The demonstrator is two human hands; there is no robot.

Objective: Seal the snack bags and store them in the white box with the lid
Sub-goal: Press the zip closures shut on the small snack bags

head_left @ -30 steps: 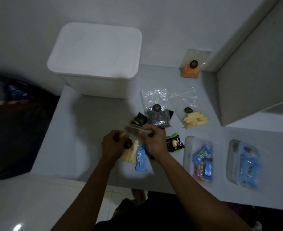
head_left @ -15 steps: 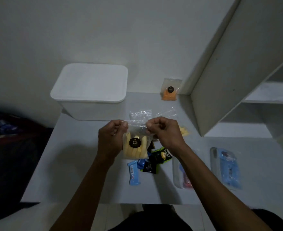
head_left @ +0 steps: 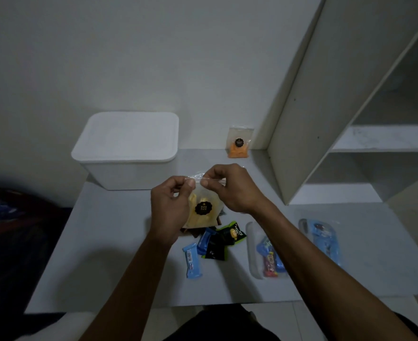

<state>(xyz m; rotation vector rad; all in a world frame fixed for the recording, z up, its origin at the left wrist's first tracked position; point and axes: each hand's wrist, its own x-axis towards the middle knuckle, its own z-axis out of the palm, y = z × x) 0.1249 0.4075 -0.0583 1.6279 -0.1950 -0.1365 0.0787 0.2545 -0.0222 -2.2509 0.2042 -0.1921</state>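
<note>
A clear snack bag (head_left: 203,212) with yellow sticks and a black round label hangs in the air over the table's middle. My left hand (head_left: 171,207) pinches its top strip at the left, and my right hand (head_left: 230,188) pinches the same strip at the right. The white box (head_left: 126,153) stands at the table's back left with its lid on. A bag of orange snacks (head_left: 238,143) leans against the back wall. Other bags behind my hands are hidden.
Loose blue and black-green wrapped snacks (head_left: 212,244) lie under the held bag. Two clear bags with blue packets (head_left: 267,252) (head_left: 322,238) lie at the right. A white shelf unit (head_left: 350,119) rises at the right. The table's front edge (head_left: 153,307) is near my body.
Both hands lifted the bag of yellow sticks off the table and now hold it up by its top strip. The camera view tilted upward.
</note>
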